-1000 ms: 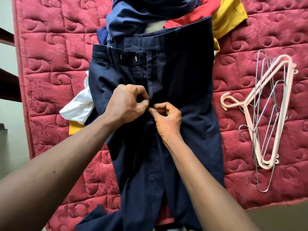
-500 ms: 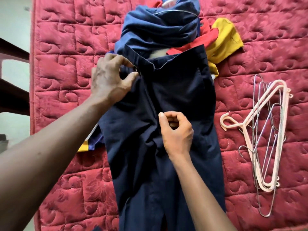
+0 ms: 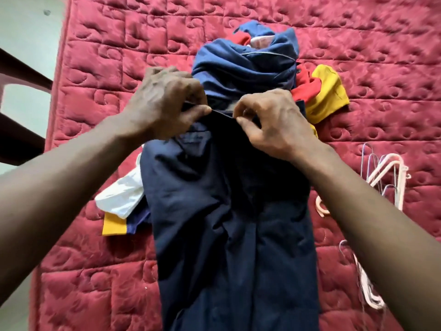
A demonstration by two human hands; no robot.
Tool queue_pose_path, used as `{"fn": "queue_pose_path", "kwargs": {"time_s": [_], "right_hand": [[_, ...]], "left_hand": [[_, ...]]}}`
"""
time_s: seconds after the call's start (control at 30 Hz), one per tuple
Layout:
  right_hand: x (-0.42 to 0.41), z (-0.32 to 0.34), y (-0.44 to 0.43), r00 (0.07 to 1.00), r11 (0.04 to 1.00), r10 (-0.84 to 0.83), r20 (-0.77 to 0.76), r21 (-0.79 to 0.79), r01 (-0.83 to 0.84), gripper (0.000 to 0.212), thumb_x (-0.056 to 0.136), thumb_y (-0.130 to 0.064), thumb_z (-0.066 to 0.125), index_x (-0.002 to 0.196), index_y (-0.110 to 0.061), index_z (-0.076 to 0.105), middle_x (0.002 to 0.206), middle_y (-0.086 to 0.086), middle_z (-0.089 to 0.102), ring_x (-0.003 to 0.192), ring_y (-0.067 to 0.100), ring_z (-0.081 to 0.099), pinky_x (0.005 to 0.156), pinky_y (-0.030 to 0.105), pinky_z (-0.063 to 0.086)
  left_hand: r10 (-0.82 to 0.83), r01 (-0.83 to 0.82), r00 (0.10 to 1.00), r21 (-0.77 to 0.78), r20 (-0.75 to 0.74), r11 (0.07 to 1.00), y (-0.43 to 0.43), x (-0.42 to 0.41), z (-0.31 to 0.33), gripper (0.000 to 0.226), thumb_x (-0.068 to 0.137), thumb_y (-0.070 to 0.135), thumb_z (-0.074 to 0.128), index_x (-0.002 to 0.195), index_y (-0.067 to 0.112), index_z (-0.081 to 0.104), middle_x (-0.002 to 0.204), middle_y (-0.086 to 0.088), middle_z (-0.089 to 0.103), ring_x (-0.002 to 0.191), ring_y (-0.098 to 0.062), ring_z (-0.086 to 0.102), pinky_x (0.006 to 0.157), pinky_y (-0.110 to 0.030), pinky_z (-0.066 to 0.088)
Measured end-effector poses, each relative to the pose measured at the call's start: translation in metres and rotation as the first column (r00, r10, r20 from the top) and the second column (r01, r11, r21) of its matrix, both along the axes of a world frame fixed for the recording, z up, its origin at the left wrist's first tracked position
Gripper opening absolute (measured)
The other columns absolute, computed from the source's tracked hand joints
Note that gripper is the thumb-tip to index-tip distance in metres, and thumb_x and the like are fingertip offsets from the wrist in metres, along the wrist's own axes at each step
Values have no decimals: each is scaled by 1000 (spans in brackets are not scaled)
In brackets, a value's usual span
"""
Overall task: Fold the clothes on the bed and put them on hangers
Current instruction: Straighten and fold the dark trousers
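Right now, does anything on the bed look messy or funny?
A bit messy, nothing broken. Clothes sit in a crumpled heap past the navy trousers, a white garment pokes out from under their left side, and the hangers lie in a tangled bunch on the mattress.

The trousers [image 3: 233, 235] at centre are made of matt, tightly woven navy cloth, finely creased. The mattress [image 3: 119, 56] is covered in red quilted fabric with a soft sheen, puckered by stitched swirls. The blue garment [image 3: 243, 68] at upper centre is a smoother cloth with a faint lustre. The white cloth [image 3: 121, 197] at left looks thin and matt. At right, the plastic hanger [image 3: 402, 185] is smooth and pale, and the wire hangers [image 3: 363, 158] are thin metal. The bars [image 3: 21, 68] at far left appear to be dark wood.
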State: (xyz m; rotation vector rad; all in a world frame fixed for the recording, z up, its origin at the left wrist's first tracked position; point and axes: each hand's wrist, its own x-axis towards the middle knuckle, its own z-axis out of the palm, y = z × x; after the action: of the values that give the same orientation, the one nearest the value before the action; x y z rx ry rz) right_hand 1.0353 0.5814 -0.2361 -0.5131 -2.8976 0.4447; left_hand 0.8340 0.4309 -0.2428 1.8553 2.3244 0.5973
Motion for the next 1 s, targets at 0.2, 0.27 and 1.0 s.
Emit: {"fn": "queue_pose_path", "kwargs": {"time_s": [0.2, 0.27, 1.0], "right_hand": [[-3, 15, 12, 996, 995, 59, 67, -90, -53, 29, 94, -50, 60, 105, -28, 74, 89, -5, 75, 86, 21, 71, 81, 29, 47], [-7, 23, 17, 991, 998, 56, 120, -23, -53, 27, 93, -52, 62, 101, -30, 76, 89, -3, 76, 86, 21, 70, 75, 26, 41], [57, -6, 62, 833, 780, -477, 282, -302, 549, 46, 70, -57, 87, 104, -27, 75, 99, 0, 72, 90, 11, 65, 74, 12, 46]], "left_hand": [[162, -171, 647, -65, 745, 983, -13, 31, -12, 9, 100, 20, 68, 90, 20, 69, 69, 6, 64, 58, -14, 66, 63, -42, 63], [217, -201, 603, -117, 768, 973, -16, 36, -26, 2, 96, 18, 72, 95, 20, 72, 80, 1, 74, 68, -24, 75, 74, -52, 64], [556, -465, 744, -311, 370, 829, -53, -27, -50, 47, 75, 56, 88, 98, 19, 71, 93, -6, 71, 91, -25, 67, 76, -32, 44]]}}
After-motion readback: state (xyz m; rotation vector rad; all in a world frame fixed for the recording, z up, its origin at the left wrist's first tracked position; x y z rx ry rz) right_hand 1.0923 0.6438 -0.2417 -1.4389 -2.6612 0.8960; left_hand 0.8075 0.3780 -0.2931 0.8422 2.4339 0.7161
